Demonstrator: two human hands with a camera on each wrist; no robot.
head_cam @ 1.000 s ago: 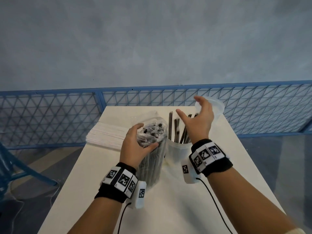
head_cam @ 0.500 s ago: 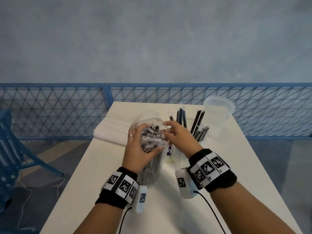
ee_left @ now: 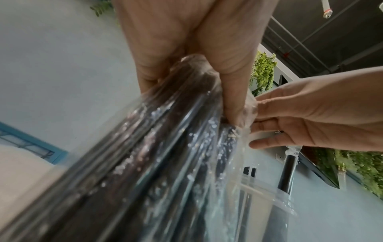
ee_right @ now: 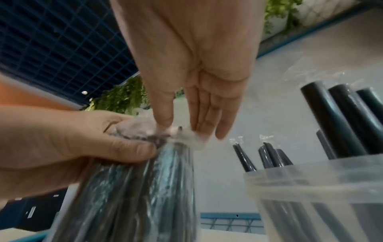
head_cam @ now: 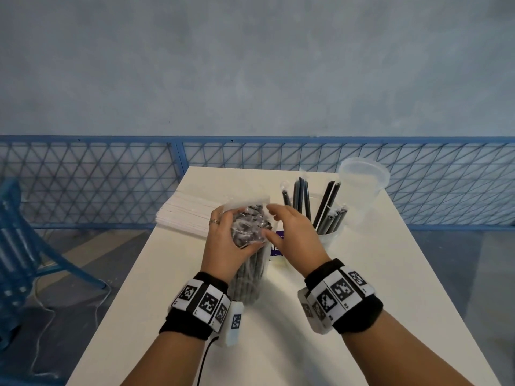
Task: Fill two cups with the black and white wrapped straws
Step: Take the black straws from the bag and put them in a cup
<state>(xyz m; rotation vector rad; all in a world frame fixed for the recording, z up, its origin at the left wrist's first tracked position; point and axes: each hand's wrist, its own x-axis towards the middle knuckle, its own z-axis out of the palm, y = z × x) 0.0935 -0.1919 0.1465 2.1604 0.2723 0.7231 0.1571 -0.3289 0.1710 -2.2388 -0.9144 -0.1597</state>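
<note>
Head view, from left to right: a blue chair (head_cam: 16, 246) stands on the floor beside the white worktop (head_cam: 278, 344), and a blue mesh fence (head_cam: 83, 185) runs behind both. On the worktop's far left edge lies a flat stack of white wrapped straws (head_cam: 184, 218). Next comes the clear bag of black wrapped straws (head_cam: 250, 268), standing upright on the worktop. The left hand (head_cam: 225, 246) wraps round the bag's upper part, its grip clenched on the plastic just below the open top; a ring shows on one finger. The left wrist view shows the same hold close up, thumb and fingers (ee_left: 186, 41) pressing the clear film against the dark straws (ee_left: 155, 163).

The right hand (head_cam: 289, 238) is just beside the bag's mouth. In the right wrist view its thumb and fingers (ee_right: 207, 106) are nearly straight and their tips meet the loose plastic at the top of the bag (ee_right: 145, 188); whether they pinch the film or a straw, I cannot tell.

Right of that hand stands a clear cup (head_cam: 330, 235) holding several black wrapped straws (head_cam: 326, 207) that lean outward. At the far right corner stands a second clear cup (head_cam: 362, 185) with no straws visible in it.
</note>
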